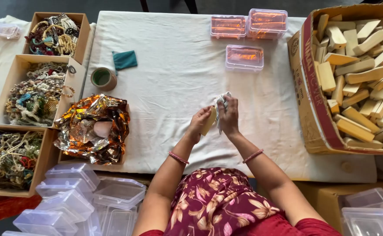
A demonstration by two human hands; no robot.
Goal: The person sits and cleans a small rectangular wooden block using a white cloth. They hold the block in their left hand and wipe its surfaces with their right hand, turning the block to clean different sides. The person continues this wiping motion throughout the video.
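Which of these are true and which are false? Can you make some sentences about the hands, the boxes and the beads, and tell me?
1. The left hand holds a pale wooden piece. True.
2. The right hand holds a white cloth against that piece. True.
3. The big cardboard box on the right is full of beads. False: it is full of wooden pieces; the beads lie in smaller boxes on the left.
4. Three closed clear boxes with orange contents sit at the far side of the white table cover. True.
5. The roll of tape lies in the person's lap. False: it lies on the cover beside a teal pouch.
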